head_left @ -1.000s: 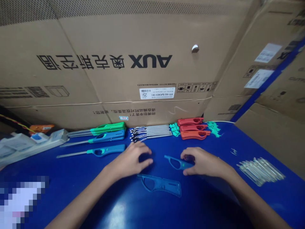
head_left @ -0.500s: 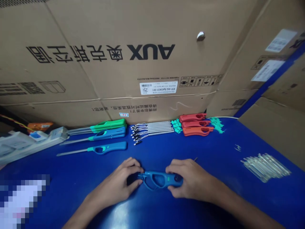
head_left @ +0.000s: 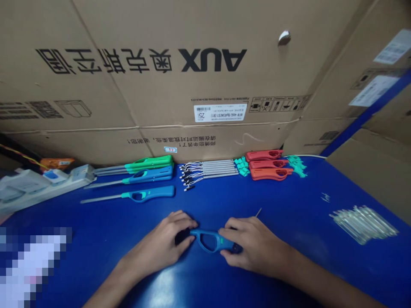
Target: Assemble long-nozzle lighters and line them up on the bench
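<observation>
Holding blue handle (head_left: 217, 244) at 6 o'clock: pinching 9-o'clock tip in nearly closed fingers of left hand (head_left: 170, 237), gripping 3-o'clock end, plus thin rod (head_left: 258, 212), in curled fingers of right hand (head_left: 249, 240).

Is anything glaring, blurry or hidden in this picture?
Head view: pale glare on the blue table, near the bottom edge; head view, lower left: a patch of coarse squares hides whatever is there; head view, middle: the held blue handle looks fairly clear.

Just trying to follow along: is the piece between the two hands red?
No, the blue casing sits between the left hand and right hand; the red casings lie farther back.
</observation>
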A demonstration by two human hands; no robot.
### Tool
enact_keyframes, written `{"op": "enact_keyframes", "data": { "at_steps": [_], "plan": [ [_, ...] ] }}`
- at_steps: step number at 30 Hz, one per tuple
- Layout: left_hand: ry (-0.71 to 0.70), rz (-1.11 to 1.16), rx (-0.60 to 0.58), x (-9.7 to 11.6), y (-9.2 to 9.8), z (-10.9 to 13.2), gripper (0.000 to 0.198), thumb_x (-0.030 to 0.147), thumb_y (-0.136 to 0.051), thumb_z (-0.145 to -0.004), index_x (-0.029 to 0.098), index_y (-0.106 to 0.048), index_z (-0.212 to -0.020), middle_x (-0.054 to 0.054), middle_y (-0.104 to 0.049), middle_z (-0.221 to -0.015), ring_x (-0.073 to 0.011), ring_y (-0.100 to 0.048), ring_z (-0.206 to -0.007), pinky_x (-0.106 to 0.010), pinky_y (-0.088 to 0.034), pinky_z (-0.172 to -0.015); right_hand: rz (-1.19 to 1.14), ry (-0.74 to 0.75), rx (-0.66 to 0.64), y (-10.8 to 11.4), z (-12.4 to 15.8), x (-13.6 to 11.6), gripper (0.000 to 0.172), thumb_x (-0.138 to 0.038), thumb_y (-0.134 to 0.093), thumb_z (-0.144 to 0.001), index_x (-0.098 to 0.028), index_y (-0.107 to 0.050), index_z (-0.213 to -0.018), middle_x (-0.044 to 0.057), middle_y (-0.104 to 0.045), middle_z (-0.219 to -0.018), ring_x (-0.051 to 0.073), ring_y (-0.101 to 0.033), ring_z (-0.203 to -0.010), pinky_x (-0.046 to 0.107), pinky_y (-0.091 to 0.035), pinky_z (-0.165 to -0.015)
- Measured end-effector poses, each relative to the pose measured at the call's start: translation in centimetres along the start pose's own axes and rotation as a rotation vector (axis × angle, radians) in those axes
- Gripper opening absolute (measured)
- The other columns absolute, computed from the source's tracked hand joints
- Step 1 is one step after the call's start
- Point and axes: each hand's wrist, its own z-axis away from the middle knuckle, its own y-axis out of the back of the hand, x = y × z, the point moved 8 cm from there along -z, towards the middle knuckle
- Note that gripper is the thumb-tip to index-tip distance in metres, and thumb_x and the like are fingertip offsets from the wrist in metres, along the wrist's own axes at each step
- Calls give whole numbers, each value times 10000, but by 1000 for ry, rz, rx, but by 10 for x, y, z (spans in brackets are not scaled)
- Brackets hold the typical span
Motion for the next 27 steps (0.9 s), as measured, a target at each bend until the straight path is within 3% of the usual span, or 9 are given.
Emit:
{"op": "enact_keyframes", "data": {
  "at_steps": [7,27],
  "plan": [
    [-27,36,-9,0,3,-2,186,223,-572,-912,219,-676,-1067,-52,-671,-1050,-198,-624,-1003,-348,-502,-922,-22,2,-17,-1,4,1,313,-352,-649,-818,-233,-648,-1107,27,-654,-988,204,-639,-901,303,-412,-750],
    [-39,67,-51,5,7,-1,174,213,-576,-917,226,-693,-1045,-45,-658,-995,-187,-619,-947,-320,-496,-866,-42,20,-27,-1,7,-2,238,-344,-608,-866,-243,-653,-1076,31,-646,-1027,202,-629,-933,314,-426,-782]
  ]
}}
